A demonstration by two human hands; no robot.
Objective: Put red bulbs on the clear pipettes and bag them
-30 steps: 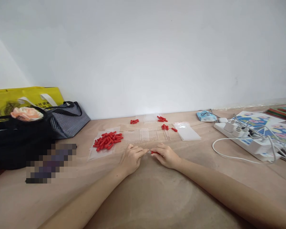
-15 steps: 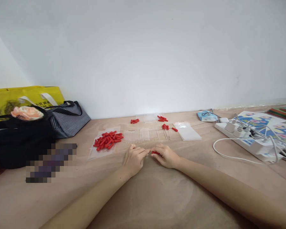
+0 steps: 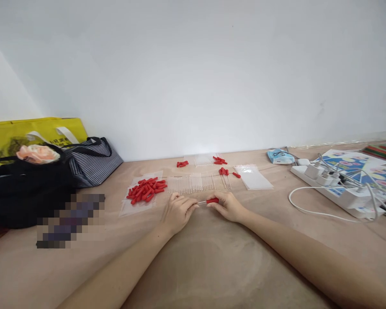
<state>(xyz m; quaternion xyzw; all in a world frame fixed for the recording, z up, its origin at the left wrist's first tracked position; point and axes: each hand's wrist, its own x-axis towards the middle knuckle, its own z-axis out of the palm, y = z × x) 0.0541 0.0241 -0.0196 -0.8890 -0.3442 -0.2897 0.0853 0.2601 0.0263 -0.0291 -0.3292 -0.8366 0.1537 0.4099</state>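
Observation:
My right hand (image 3: pixel 227 207) pinches a red rubber piece (image 3: pixel 212 200) above the table's middle. A thin clear stick (image 3: pixel 202 202) runs from it to my left hand (image 3: pixel 178 212), whose thumb and fingers are closed on the stick's other end. Behind the hands lies a row of thin clear sticks (image 3: pixel 191 183). Left of the row, a pile of red pieces (image 3: pixel 146 189) rests on clear plastic bags (image 3: pixel 128 209). Several sticks with red ends (image 3: pixel 224 172) lie to the right of the row, beside a single red piece (image 3: pixel 236 175).
Stacked clear bags (image 3: pixel 254 178) lie right of centre. Small red groups (image 3: pixel 182 164) sit near the wall. A white power strip (image 3: pixel 328 193) with cables and printed sheets (image 3: pixel 347 159) are at right; a striped bag (image 3: pixel 94 161) and a black bag (image 3: pixel 28 193) stand left.
My hands have moved slightly apart, and the clear stick now shows between them. More of the red piece is visible in my right hand. The view has shifted slightly.

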